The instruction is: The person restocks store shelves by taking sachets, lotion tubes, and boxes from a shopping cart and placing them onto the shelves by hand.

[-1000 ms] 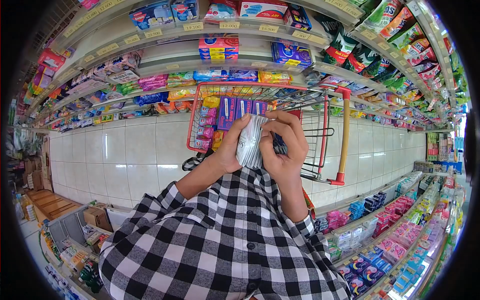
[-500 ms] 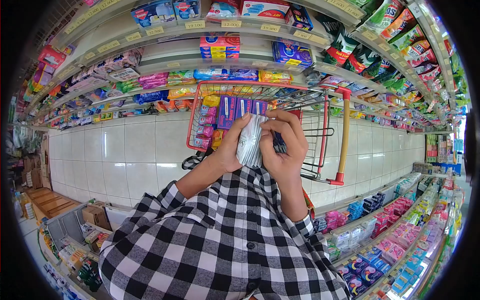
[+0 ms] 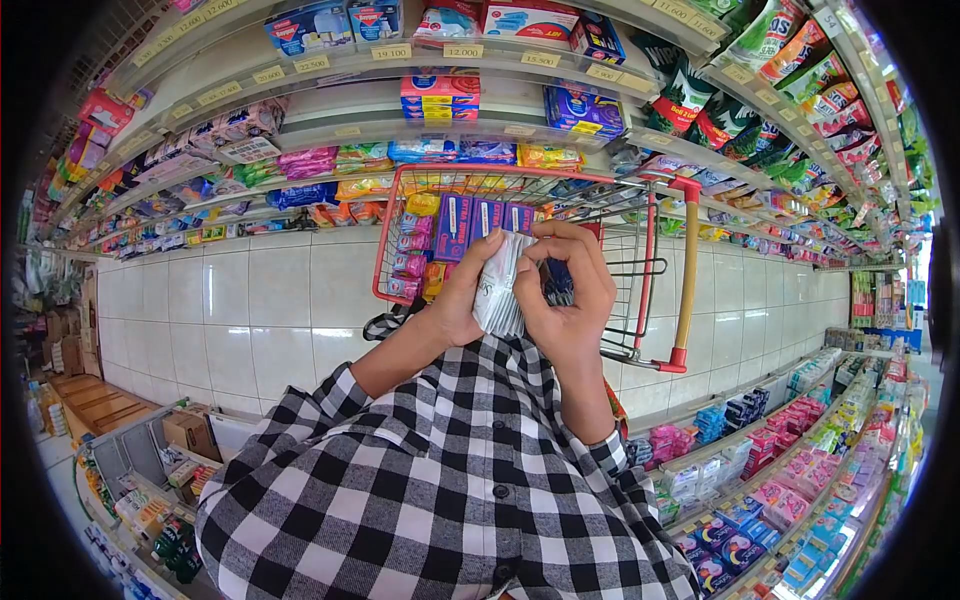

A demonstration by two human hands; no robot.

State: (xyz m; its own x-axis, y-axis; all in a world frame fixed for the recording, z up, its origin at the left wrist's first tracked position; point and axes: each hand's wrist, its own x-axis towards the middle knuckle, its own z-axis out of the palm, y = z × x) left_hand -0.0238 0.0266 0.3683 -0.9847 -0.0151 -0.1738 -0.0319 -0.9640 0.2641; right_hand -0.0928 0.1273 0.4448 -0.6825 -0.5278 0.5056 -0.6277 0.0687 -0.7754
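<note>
Sachets (image 3: 500, 288) sit over the cart's (image 3: 387, 232) near edge, our left hand (image 3: 460, 302) clamped on one side, our right hand (image 3: 572, 285) pinching the other; likely light, slippery, best held by the edges.

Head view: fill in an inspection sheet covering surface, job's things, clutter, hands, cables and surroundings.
Surface: pale floor tiles, glossy, with light reflections.
Job's things: bundle of white sachets, held in front of the checked shirt.
Clutter: red-rimmed shopping cart holding purple boxes and pink packs.
Hands: left hand grips the bundle's side; right hand has bent fingers at its opposite edge, firmness of hold unclear.
Cables: nothing seen.
Surroundings: stocked shop shelves with price labels beyond the cart; more packaged goods at lower right.
</note>
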